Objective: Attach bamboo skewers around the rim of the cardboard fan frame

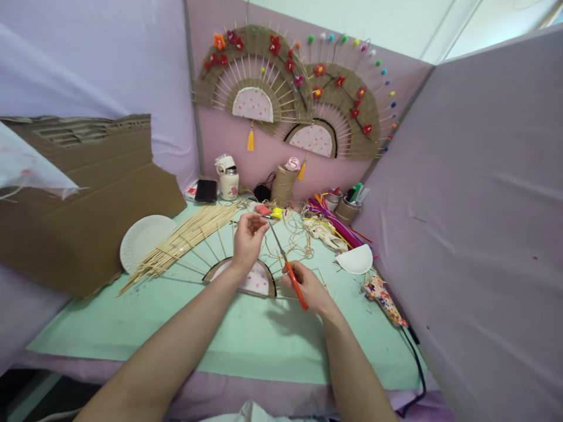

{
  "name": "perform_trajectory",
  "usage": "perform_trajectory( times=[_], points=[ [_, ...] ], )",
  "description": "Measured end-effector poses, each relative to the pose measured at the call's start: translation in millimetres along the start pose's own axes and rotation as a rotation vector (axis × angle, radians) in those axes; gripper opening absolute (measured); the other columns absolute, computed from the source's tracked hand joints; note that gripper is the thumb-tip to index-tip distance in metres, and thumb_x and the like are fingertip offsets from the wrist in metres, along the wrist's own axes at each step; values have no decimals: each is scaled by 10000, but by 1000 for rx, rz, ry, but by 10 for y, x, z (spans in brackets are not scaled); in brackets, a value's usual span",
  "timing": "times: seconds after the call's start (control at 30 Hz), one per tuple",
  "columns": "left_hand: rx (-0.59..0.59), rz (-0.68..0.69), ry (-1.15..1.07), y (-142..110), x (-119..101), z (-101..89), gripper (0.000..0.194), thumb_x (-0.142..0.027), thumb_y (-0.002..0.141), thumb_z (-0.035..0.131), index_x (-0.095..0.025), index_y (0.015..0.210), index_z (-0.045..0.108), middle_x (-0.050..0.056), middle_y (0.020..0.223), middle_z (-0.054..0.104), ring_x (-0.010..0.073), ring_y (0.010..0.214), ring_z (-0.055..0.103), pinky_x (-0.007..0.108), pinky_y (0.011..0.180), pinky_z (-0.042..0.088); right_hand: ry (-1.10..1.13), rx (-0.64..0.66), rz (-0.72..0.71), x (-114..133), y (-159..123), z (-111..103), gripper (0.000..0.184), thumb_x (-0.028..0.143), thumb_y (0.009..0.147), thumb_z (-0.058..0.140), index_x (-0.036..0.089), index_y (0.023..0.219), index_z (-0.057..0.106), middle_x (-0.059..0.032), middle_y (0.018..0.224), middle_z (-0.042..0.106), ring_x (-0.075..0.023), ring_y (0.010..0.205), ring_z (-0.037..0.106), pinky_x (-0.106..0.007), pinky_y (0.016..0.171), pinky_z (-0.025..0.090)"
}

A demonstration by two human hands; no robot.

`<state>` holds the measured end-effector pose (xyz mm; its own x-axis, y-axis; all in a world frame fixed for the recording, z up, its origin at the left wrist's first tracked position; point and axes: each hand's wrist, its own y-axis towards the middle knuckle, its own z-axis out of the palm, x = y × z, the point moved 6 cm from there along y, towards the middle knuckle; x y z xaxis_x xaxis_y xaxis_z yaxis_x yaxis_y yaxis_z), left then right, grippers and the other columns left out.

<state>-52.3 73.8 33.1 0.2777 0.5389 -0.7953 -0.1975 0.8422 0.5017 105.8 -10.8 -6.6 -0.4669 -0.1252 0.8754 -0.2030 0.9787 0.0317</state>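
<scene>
Orange-handled scissors (295,282) are in my right hand (310,287), fingers through the handles and blades pointing up and away. Close to the blade tips, my left hand (248,239) is closed in a pinch. What it holds, if anything, is too small to make out. Beneath my hands lies a half-round cardboard fan base (269,275) with a dotted white centre and a black rim, partly hidden by my left wrist. Thin wooden sticks (221,239) spread outward from its curved edge.
A pile of bamboo skewers (187,237) overlaps a paper plate (145,234) on the left. Brown cardboard (88,217) leans there. At right are a half plate (355,259) and a patterned glue gun (383,299) with a cord. Twine (295,231) and a bottle (229,181) sit behind.
</scene>
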Motion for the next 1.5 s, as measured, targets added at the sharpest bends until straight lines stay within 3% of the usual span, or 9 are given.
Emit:
perform_trajectory(
  times=[0.33,0.77,0.93,1.03,1.13,1.23,1.4,1.5],
  points=[
    [99,-119,-108,-80,38,133,336,-157,677,684,-217,952,501,-19,746,624,115,719,594,269,726,445,89,-25,35,26,-7,15,260,450,786,515,191,795,498,44,610,427,-108,567,392,-222,522,327],
    [131,-205,-57,-102,119,150,321,-165,689,660,-212,955,487,-21,704,614,106,664,566,252,657,428,54,-117,52,-99,74,23,431,599,787,462,210,620,383,49,491,352,-107,487,340,-236,466,269],
    [-8,-185,-74,-14,158,0,338,-190,659,694,-203,934,500,-24,704,616,105,663,575,253,671,440,-91,-406,58,-128,34,-336,451,631,795,416,198,688,476,25,564,451,-129,550,405,-241,524,312],
    [-118,-247,-120,38,238,-115,371,-199,623,723,-194,925,507,-25,721,621,95,649,579,254,675,452,-379,-518,200,-196,-18,-696,411,581,815,413,189,766,528,-22,654,557,-163,601,483,-254,553,327],
    [-188,-293,-197,57,284,-166,375,-193,596,739,-189,895,512,-24,726,620,87,649,585,255,683,463,-675,-467,406,-349,9,-999,318,437,832,433,159,926,556,-97,788,632,-209,722,583,-266,589,350],
    [-226,-296,-247,57,268,-169,363,-178,578,747,-184,859,517,-22,754,617,82,669,591,253,695,468,-824,-404,554,-536,111,-1196,333,342,829,443,116,1058,533,-164,950,645,-243,863,618,-280,636,380],
    [-235,-363,-307,53,285,-153,333,-167,571,745,-172,814,517,-35,699,587,74,635,586,240,677,463,-898,-336,637,-783,288,-1297,375,259,831,455,83,1158,509,-203,1053,617,-262,952,607,-299,689,415],
    [-252,-383,-323,63,304,-172,330,-168,576,740,-173,812,509,-33,683,586,79,621,587,238,659,459,-988,-342,633,-750,328,-1324,373,184,819,455,70,1165,536,-228,1100,583,-280,1028,569,-313,735,422]
  ],
)
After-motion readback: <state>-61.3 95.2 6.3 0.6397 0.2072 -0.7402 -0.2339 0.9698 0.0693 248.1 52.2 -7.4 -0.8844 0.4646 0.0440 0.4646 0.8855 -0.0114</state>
